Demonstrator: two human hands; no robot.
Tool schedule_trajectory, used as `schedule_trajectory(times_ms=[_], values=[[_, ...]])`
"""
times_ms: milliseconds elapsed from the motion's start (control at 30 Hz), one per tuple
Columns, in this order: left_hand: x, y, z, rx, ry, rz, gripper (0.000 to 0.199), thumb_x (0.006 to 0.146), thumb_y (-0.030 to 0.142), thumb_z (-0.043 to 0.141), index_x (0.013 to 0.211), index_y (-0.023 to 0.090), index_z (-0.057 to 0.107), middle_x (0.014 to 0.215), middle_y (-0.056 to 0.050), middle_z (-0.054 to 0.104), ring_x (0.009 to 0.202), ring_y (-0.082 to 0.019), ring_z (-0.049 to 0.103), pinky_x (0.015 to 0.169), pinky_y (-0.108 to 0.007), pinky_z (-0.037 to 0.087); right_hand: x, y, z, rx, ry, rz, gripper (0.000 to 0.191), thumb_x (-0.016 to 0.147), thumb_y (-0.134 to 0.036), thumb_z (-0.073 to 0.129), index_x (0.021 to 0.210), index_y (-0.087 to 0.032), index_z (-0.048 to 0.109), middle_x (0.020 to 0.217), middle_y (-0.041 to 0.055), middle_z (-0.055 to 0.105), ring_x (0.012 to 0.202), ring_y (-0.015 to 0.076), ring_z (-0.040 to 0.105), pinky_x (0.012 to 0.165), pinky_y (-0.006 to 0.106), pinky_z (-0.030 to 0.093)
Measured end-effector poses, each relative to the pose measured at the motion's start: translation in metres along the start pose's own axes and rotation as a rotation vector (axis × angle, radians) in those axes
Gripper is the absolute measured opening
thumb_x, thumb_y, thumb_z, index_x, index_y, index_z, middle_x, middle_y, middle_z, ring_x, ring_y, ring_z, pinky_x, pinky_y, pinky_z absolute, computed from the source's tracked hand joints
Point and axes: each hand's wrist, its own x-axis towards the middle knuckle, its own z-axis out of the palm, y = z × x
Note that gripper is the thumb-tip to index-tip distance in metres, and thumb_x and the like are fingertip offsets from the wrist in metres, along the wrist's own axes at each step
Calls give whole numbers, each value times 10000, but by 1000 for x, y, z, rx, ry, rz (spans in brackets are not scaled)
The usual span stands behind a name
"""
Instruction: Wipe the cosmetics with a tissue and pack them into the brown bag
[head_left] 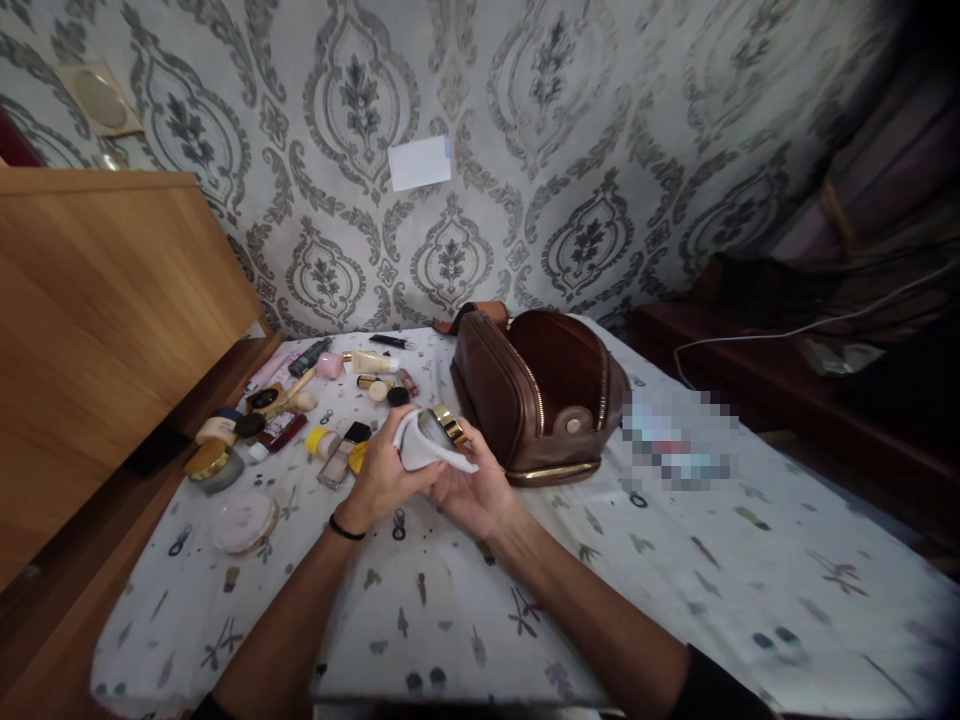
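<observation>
Both my hands are together over the middle of the patterned cloth. My left hand (382, 478) presses a white cloth (424, 447) around a small glass jar with a gold lid (448, 424). The fingers of my right hand (480, 490) close on the jar's lid end from the other side. To the right of my hands stands a brown leather toiletry bag (487, 395), its zipped top gaping. Just left of my left hand are a clear bottle with a black cap (341, 457) and a small yellow-and-pink jar (321, 443).
More cosmetics lie left: a gold-lidded jar (214, 465), a round pink compact (244, 522), a dark red bottle (281, 436), a cream tube (371, 362). A wooden cabinet (112, 330) borders the left; patterned wallpaper is behind. A blurred-out item (675, 440) lies right of the bag.
</observation>
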Motion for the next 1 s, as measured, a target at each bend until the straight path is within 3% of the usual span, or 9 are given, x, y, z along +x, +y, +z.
schedule_trajectory(times_ms=[200,333,467,633,1000], values=[[-2,-7,3,97,46,71,624,682,263,742,1236,206,460,1188,-80,623,1073,-248,610,923,-356,471,1,0,-1,37,25,9,312,927,-452,543,1008,-175,662,848,21,758,713,162,681,662,275,516],[-2,-9,4,29,42,32,597,678,243,737,1213,206,475,1109,-55,635,978,-224,615,861,-332,478,2,0,-4,28,15,4,274,904,-444,595,1017,-201,650,875,9,756,723,159,680,666,276,516],[-2,-7,1,-48,38,-1,442,756,270,670,1157,198,499,982,-27,635,857,-190,601,776,-295,469,3,1,-7,-17,21,8,251,885,-453,627,978,-221,646,860,0,751,698,153,675,688,287,527],[-2,-5,-1,-107,42,-1,307,840,287,570,1128,194,522,970,-25,642,857,-180,600,766,-279,461,4,2,-6,-41,47,-12,248,853,-435,672,981,-224,649,879,3,748,718,157,672,661,273,528],[1,-2,-4,-190,-43,-122,309,902,418,544,1086,172,571,1019,-67,708,944,-215,648,838,-325,500,3,1,-7,-38,85,-42,224,885,-421,635,995,-230,674,874,-22,754,698,140,659,618,266,520]])
